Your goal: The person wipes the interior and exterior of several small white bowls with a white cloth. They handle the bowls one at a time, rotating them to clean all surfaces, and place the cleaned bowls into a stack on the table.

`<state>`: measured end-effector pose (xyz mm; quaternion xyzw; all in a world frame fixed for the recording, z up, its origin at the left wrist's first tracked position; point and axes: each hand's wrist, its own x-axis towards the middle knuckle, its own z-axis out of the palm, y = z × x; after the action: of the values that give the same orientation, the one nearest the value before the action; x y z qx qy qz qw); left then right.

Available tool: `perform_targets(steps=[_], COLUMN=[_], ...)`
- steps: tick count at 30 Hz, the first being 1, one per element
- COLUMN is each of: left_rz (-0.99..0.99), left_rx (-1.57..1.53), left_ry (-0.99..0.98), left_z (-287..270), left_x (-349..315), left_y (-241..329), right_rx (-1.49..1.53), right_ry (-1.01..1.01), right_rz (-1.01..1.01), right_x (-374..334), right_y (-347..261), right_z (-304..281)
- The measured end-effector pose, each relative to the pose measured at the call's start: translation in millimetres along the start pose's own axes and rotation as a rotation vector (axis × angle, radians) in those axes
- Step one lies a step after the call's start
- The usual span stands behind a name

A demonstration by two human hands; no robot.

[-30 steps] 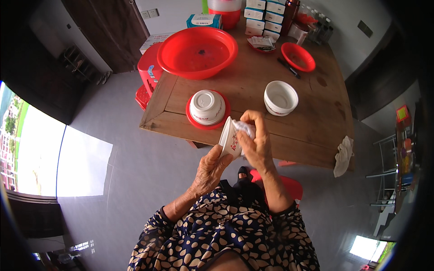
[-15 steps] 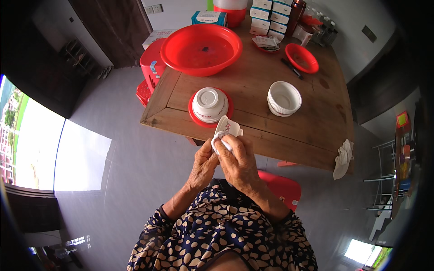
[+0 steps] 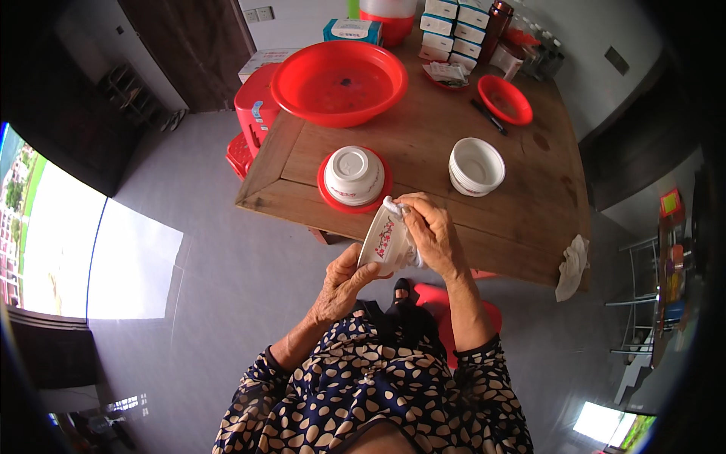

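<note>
A white bowl (image 3: 380, 246) with a red flower pattern is held tilted on its side just off the table's front edge. My left hand (image 3: 344, 284) grips its lower rim, thumb on the outside. My right hand (image 3: 435, 233) is closed on a white cloth (image 3: 395, 206), pressing it to the bowl's far rim and base side; part of the cloth hangs behind the bowl. Just beyond, upside-down white bowls (image 3: 353, 175) sit on a red plate (image 3: 323, 193). To their right stands an upright stack of white bowls (image 3: 476, 168).
On the wooden table (image 3: 423, 163) stand a large red basin (image 3: 340, 83) of water, a small red basin (image 3: 504, 99), a black pen (image 3: 488, 116) and stacked tissue packs (image 3: 454, 34). A cloth (image 3: 573, 268) hangs over the right corner. Red stools (image 3: 257, 98) flank the table.
The bowl has turned so its patterned outside shows. My right hand has moved right and up with the cloth to the far rim; my left hand now holds the near end.
</note>
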<state>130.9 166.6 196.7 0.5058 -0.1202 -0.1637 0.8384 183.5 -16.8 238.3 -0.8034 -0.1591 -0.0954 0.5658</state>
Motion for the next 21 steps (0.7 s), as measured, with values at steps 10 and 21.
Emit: perform_targets(steps=[10, 21], left_rz=[-0.084, -0.232], left_rx=[-0.145, -0.291], left_ry=[-0.022, -0.100], left_z=[-6, 1], left_x=[-5, -4], left_y=[1, 1], right_rx=[-0.553, -0.127], right_ry=[0.043, -0.032], right_rz=[-0.565, -0.107], right_x=[-33, -24], right_y=[-37, 1], right_z=[31, 6])
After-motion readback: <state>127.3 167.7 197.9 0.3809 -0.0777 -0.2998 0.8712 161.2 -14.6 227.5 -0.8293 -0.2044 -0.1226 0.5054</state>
